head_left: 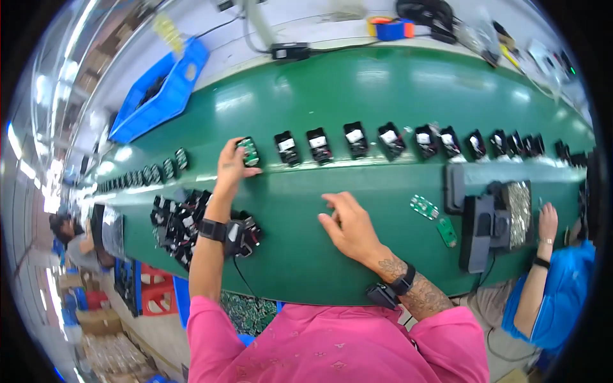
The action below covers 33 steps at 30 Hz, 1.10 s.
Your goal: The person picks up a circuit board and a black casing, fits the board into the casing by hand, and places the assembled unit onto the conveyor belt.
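Observation:
My left hand (231,165) grips a small black housing with a green circuit board (249,152) between thumb and fingers, at the left end of a row of black housings with white labels (320,146). My right hand (350,228) is at the middle of the green table (287,255), thumb and fingers apart, with nothing in it. Beside my left forearm lies a heap of black housings with wires (182,220). Right of my right hand are two loose green circuit boards (424,206), one nearer me.
A blue bin (150,105) stands at the far left. Several housings with green boards (168,167) line the left side. Black equipment (479,233) stands at the right, beside a co-worker in blue (550,293). Cables and tape (391,29) lie along the back.

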Each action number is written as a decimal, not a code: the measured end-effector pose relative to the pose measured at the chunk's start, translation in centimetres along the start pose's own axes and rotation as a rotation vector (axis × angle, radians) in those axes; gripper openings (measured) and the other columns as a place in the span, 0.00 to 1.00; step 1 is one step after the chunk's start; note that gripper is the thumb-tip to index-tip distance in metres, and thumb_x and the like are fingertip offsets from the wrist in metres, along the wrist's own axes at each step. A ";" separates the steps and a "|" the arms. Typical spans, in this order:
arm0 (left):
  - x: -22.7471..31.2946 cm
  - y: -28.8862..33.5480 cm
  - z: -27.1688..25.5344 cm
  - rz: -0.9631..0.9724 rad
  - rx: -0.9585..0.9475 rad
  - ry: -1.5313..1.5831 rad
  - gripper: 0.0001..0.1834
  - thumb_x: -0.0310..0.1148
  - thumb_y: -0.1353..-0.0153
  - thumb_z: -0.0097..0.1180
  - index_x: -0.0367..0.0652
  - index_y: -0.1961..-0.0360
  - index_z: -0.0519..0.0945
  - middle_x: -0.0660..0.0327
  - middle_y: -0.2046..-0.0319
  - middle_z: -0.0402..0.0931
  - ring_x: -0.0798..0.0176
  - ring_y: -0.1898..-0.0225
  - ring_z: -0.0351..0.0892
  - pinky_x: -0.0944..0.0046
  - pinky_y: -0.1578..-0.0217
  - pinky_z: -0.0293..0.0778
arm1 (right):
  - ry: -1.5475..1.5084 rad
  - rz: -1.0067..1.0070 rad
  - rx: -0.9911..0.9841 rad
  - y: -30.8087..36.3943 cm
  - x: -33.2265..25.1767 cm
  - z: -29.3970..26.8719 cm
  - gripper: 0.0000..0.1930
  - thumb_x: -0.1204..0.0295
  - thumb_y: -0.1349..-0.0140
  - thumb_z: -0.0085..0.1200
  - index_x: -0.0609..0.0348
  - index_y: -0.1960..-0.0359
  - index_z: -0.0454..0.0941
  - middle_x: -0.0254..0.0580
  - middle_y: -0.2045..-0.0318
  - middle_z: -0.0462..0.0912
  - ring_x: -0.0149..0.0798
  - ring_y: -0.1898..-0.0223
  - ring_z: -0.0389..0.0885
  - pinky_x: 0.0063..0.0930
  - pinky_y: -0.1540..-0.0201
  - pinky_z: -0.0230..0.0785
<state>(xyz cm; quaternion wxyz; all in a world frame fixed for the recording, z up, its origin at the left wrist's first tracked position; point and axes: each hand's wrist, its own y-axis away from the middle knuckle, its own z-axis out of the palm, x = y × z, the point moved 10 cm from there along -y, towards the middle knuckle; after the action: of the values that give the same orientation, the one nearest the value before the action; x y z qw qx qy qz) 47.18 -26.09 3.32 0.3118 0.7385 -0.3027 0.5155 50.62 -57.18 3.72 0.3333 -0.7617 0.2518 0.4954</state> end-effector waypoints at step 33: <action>4.8 3.6 8.2 0.449 0.003 -0.732 0.46 0.39 0.52 0.72 0.40 0.33 0.64 0.43 0.38 0.66 0.41 0.45 0.74 0.51 0.43 0.72 | 0.292 0.177 -0.294 -2.4 -1.8 -7.8 0.07 0.78 0.41 0.60 0.67 0.65 0.76 0.36 0.78 0.75 0.25 0.75 0.75 0.25 0.73 0.67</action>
<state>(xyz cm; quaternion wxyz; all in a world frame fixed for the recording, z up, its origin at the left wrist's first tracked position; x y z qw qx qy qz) 50.46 -35.27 6.12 0.0630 0.7890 -0.5459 0.2747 56.22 -61.38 8.28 0.1339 -0.8406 0.2880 0.4387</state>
